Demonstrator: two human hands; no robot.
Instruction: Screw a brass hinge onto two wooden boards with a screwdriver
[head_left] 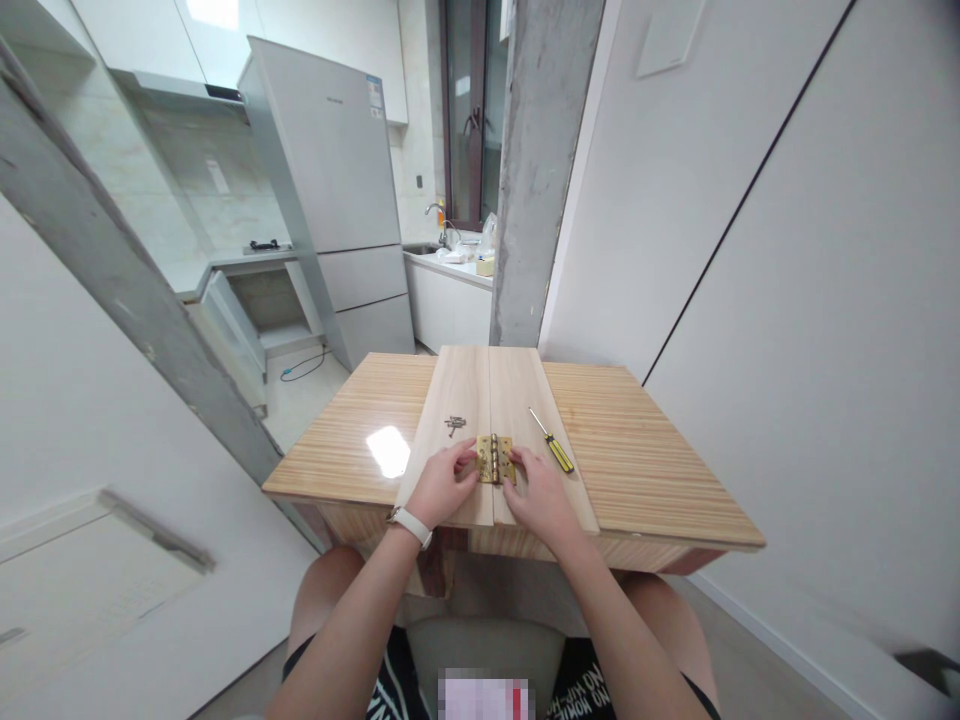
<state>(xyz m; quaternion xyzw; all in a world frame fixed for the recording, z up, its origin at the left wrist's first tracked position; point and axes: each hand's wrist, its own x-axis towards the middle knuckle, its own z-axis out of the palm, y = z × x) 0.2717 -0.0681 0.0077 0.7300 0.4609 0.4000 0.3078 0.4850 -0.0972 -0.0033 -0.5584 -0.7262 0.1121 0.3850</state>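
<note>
A brass hinge (495, 460) lies opened flat across the seam between two pale wooden boards (469, 385). My left hand (446, 482) grips the hinge's left leaf at its edge between thumb and fingers. On the other side, my right hand (541, 492) holds the right leaf's edge in the same way. Several dark screws (454, 426) lie in a small heap on the left board, beyond my left hand. A screwdriver (553, 443) with a yellow and black handle rests on the right board, just past my right hand.
The boards lie on a striped wooden table (645, 450) with its front edge close to my knees. A grey fridge (330, 170) and a sink counter (450, 265) stand beyond it. White walls rise on both sides.
</note>
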